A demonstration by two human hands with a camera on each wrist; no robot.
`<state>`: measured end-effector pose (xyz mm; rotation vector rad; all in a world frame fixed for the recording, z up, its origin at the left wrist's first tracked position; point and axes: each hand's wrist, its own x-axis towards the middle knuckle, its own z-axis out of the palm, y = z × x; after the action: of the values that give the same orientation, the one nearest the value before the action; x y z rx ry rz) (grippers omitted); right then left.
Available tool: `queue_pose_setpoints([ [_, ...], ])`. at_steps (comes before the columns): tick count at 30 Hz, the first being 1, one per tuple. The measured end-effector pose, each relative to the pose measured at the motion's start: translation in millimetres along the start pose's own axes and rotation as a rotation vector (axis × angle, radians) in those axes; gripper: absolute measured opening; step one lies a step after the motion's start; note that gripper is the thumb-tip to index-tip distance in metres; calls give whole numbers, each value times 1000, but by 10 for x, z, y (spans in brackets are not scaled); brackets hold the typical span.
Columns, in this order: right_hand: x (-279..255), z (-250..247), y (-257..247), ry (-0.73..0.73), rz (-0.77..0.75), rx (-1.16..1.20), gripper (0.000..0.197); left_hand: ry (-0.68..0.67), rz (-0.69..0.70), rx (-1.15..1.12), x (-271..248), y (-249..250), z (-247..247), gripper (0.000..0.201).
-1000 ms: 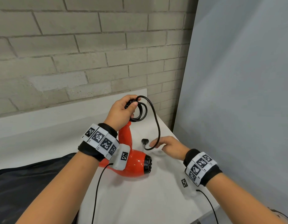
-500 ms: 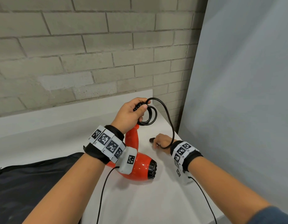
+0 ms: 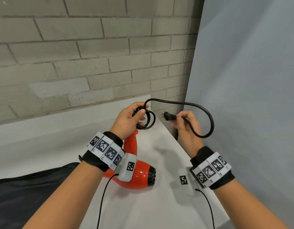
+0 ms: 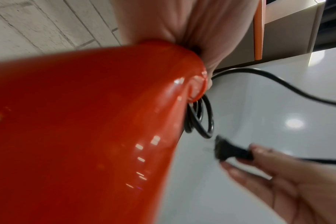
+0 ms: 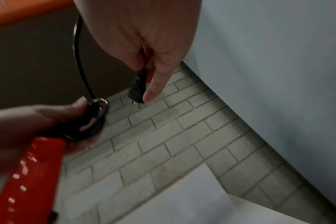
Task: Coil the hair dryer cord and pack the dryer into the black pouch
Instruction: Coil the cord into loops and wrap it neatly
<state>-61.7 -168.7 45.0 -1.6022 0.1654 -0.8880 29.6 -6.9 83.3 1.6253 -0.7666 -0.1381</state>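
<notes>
A glossy red hair dryer [image 3: 139, 172] lies on the white table [image 3: 159, 204], its black nozzle end pointing right. My left hand [image 3: 131, 118] grips the handle top [image 4: 194, 78] together with small loops of black cord [image 3: 148, 121]. From there the cord arcs right and hangs in a free loop [image 3: 210, 123]. My right hand [image 3: 185, 124] pinches the black plug [image 3: 169, 116] in the air just right of the coil. The plug [image 4: 226, 151] shows between thumb and fingers; in the right wrist view the plug [image 5: 138, 87] points toward the coil [image 5: 94, 119]. The black pouch [image 3: 27, 189] lies at lower left.
A grey brick wall [image 3: 76, 63] runs behind the table, and a pale blue-grey panel [image 3: 250, 80] stands close along the right. The table's right edge [image 3: 184, 146] runs under my right wrist. Thin black sensor cables [image 3: 101, 200] hang from both wrist bands.
My right hand picked the plug up from the table and raised it to the height of the coil. The free cord now swings out in a loop to the right. The left hand kept its grip.
</notes>
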Motion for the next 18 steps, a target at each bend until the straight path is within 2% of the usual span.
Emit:
queue_pose_setpoints([
  [2, -26, 11, -186, 63, -50, 148, 31, 2, -12, -20, 7, 7, 12, 20],
  [4, -71, 31, -306, 13, -112, 208, 28, 9, -19, -28, 13, 1, 20, 20],
  [7, -150, 116, -359, -136, -110, 133, 24, 18, -23, -41, 25, -6, 28, 19],
  [9, -196, 203, -333, -169, -72, 62, 25, 15, -26, -65, 31, -8, 35, 19],
  [18, -245, 495, -312, -29, 30, 16, 29, 33, -3, -95, 46, -22, 49, 19],
])
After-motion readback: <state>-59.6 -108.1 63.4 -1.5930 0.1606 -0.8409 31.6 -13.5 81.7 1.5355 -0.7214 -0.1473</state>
